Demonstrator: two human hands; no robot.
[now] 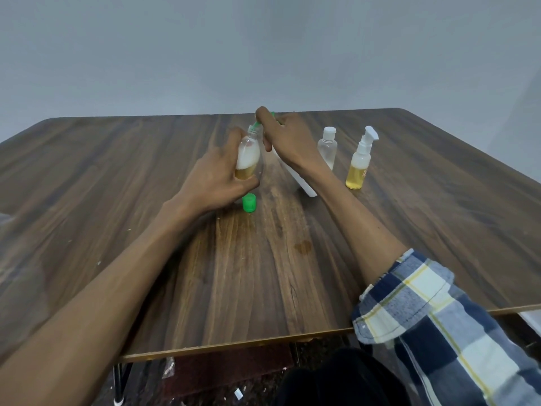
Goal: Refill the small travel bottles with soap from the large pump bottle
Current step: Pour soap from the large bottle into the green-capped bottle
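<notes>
Left hand (216, 183) first: your fingers are wrapped around a small clear travel bottle (248, 155), held off the table (409, 230) and tipped a bit away from you. It holds amber soap at the bottom with a thick white foam layer above; neck is uncapped. Its likely cap, the green cap (249, 203), sits on the wood just below that hand.

Right hand (288, 139) is curled over the green pump head (257, 124) of the large pump bottle (298, 178), whose white body leans under your wrist. Nozzle tip sits right at the travel bottle's neck; whether it's actually inside the opening I can't tell.

How to run this step, as I judge it:
- Keep nozzle and neck lined up before each press. A wet-looking stain (303, 247) nearer you suggests spill risk.
- Press slow, full strokes. Foam is eating headroom, so fast pumping will probably overflow before liquid level is useful.
- Hold the small bottle closer to upright, or rest it on the table.

Further right, well clear: empty-looking clear bottle with white flip cap (328, 148), then a small pump-top bottle (360, 165) half full of amber liquid. Clear one probably comes next.
</notes>
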